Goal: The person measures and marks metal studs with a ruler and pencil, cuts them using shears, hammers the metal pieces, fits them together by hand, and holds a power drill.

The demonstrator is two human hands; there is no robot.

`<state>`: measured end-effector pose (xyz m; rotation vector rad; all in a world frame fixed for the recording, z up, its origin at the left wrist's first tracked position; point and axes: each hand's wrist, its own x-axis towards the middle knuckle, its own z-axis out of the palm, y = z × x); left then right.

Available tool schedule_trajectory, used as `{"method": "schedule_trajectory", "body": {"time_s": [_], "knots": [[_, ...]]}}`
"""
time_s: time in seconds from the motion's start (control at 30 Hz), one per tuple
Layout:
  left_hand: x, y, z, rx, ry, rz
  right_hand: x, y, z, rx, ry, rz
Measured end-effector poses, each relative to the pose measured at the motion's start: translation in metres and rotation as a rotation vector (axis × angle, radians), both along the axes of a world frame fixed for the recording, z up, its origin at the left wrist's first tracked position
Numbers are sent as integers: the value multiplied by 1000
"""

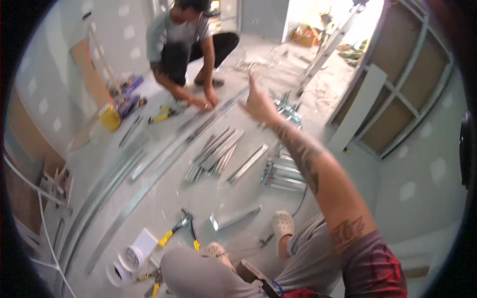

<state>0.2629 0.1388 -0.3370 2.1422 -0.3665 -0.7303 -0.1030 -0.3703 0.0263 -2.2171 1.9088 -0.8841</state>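
My right hand (pixel 259 105) reaches out in front of me at the end of a tattooed arm. One finger stands up and the others are apart, with nothing visible in them. Just beyond it is the upper end of a long metal channel (pixel 164 169) lying on the floor. A crouching person (pixel 181 47) has both hands (pixel 208 103) down at that end of the channel. Beside my wrist lies a pile of short metal pieces (pixel 288 107). My left hand is out of view.
Bundles of cut metal studs (pixel 216 151) and stacked metal pieces (pixel 283 174) lie mid-floor. Yellow-handled snips (pixel 181 228) lie near my feet, beside white tubs (pixel 131 258). A yellow bucket (pixel 110 117) stands left. A ladder (pixel 330 47) leans at the doorway.
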Motion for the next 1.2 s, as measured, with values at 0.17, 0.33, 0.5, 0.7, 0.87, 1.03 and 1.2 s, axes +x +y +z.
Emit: {"method": "schedule_trajectory", "body": {"time_s": [0.17,0.33,0.5,0.7,0.87,1.03,1.2], "knots": [[-21,-67,44,-114,53,-143,-90,0,258,-229,197,-148],[-33,-89,75,-193,95,-238,-91,33,353,-111,394,-334],[-37,-91,91,-249,130,-275,-58,34,377,-351,601,-148],[-32,-62,97,-315,172,-230,68,72,356,-484,508,364],[-24,-15,100,-356,186,-142,127,75,224,-237,379,693],[-21,19,104,-406,207,-57,130,107,-25,282,388,824],[-10,63,120,-469,216,11,96,163,-243,649,137,688]]}}
